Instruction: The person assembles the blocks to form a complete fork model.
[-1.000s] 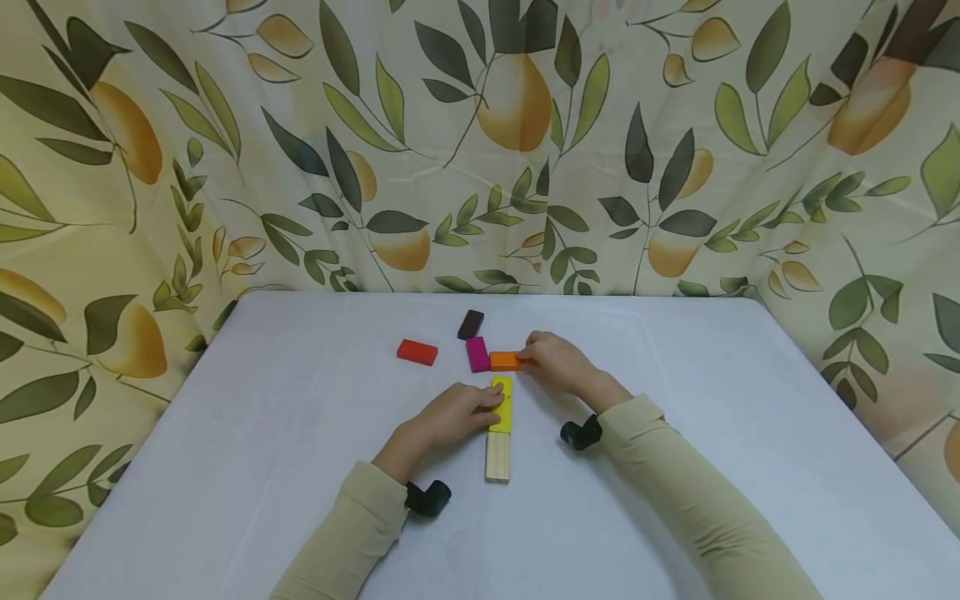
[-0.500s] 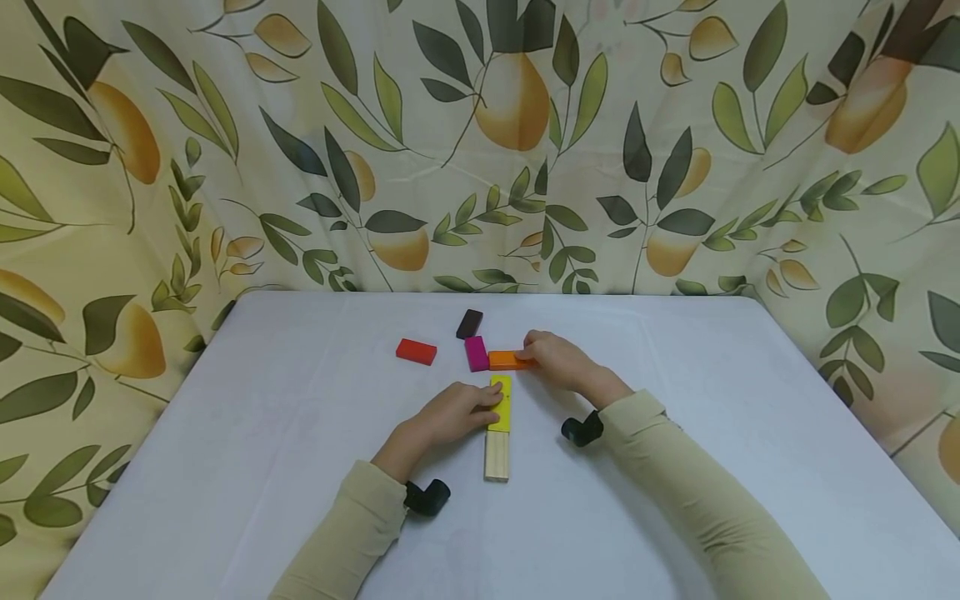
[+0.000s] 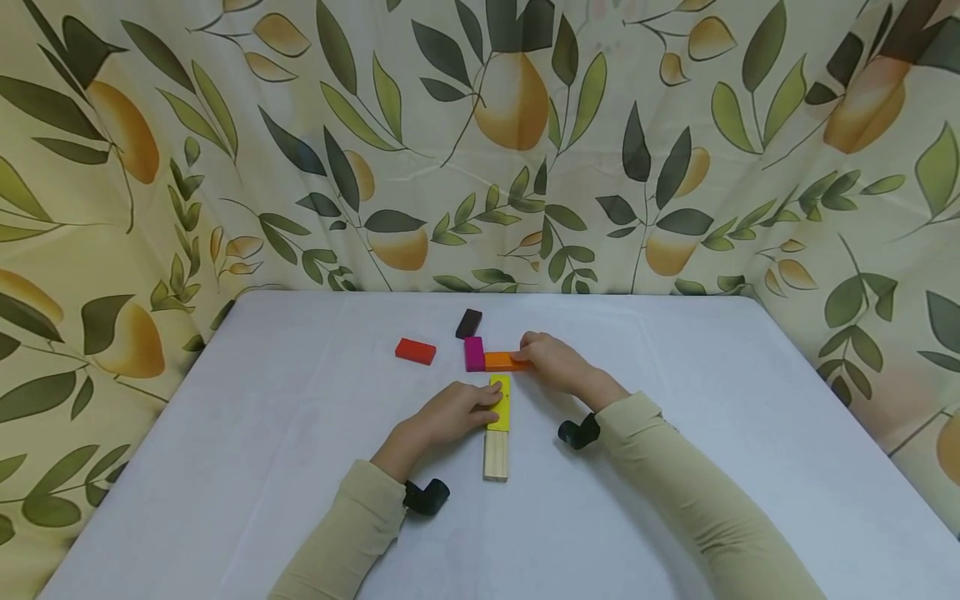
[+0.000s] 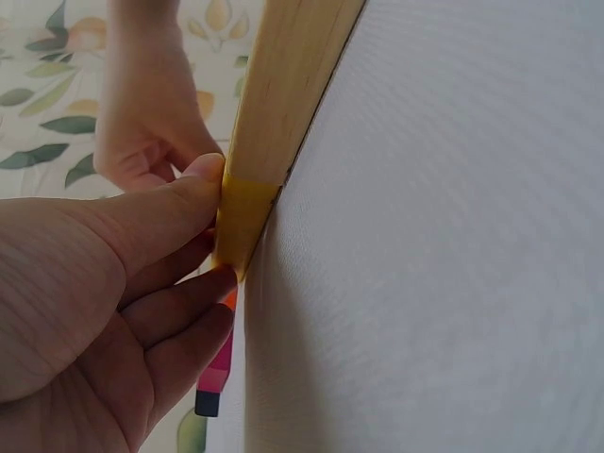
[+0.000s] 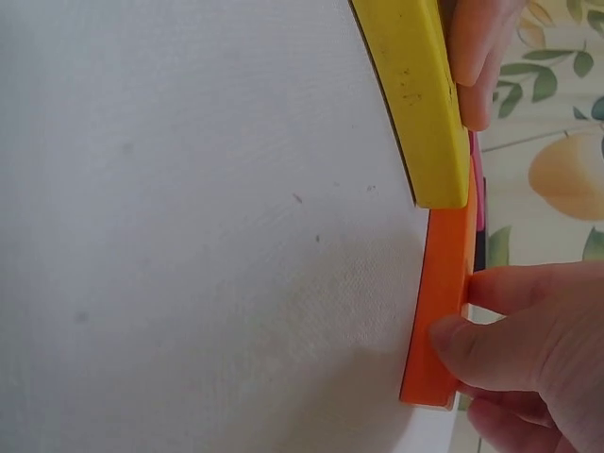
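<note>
My left hand [image 3: 453, 412] holds a yellow block [image 3: 504, 404], thumb and fingertips along its left side and top; that block meets a plain wooden block [image 3: 496, 456] end to end. My right hand [image 3: 558, 362] pinches the right end of an orange block [image 3: 497, 361], and in the right wrist view the thumb [image 5: 462, 344] presses its near side. The orange block lies crosswise just beyond the yellow one. Its left end meets a magenta block [image 3: 474, 354]. A dark brown block [image 3: 469, 323] lies behind the magenta one, close to its far end.
Left of the group lies a red block [image 3: 416, 351], apart from the others. All the blocks lie on a white-covered table [image 3: 300, 467]. Behind the table hangs a curtain [image 3: 480, 208] patterned with leaves and fruit.
The orange block has slid slightly left under my right hand. The magenta block has shifted a little left and turned straighter. My left hand and the yellow block have stayed nearly still.
</note>
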`<state>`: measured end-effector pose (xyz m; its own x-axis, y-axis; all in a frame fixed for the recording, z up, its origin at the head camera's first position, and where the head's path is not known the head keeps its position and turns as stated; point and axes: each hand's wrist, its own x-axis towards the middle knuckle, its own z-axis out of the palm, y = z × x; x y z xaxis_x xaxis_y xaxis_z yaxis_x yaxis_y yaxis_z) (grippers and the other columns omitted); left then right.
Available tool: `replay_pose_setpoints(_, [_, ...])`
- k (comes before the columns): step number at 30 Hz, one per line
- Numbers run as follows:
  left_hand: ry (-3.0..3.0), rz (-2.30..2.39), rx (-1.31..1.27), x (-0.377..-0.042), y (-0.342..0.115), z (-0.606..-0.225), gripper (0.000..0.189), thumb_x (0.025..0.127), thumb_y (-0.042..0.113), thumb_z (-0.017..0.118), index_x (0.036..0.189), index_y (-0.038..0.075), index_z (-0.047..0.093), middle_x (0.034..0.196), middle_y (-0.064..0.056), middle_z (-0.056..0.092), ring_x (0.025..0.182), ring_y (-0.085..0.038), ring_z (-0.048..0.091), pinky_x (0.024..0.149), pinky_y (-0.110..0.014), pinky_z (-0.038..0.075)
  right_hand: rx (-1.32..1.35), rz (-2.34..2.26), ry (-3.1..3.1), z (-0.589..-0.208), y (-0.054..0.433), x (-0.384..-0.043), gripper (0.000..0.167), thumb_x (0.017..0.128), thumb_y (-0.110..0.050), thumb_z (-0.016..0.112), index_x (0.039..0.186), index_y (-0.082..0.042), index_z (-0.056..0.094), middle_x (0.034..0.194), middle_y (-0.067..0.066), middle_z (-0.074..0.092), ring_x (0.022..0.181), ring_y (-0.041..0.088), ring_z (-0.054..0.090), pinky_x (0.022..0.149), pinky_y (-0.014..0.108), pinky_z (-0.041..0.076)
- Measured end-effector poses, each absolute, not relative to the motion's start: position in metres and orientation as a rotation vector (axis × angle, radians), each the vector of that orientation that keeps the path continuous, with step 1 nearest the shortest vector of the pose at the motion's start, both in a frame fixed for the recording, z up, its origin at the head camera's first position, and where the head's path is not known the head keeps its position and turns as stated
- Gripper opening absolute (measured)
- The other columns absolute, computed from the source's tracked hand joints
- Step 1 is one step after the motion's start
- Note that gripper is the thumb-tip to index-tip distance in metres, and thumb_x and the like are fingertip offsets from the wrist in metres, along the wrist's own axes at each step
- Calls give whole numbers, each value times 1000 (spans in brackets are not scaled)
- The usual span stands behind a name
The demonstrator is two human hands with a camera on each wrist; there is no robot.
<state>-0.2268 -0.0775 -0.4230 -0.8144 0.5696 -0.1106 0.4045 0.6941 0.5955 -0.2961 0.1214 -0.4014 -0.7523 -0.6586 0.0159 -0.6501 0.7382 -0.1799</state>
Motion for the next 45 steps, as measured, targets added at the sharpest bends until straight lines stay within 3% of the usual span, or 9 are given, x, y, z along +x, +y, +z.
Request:
replay_pose_setpoints(34, [2627,814,806,-229,-79,-428,48,88,26,62,132,13,48,136,5,45,127,-12,38,97,-25,37,-1118,-384,2919,-408,116,-291,21,81,3,66,101,-1,71,93,10,63,85,23,57,84,33,49])
replay_pose_setpoints(45, [2615,843,800,-230,-78,-428,48,88,25,62,132,12,48,136,5,44,127,-10,37,98,-25,35,-931,-560,2873,-409,127,-298,25,80,-1,69,105,-2,70,101,8,64,94,23,57,88,36,47])
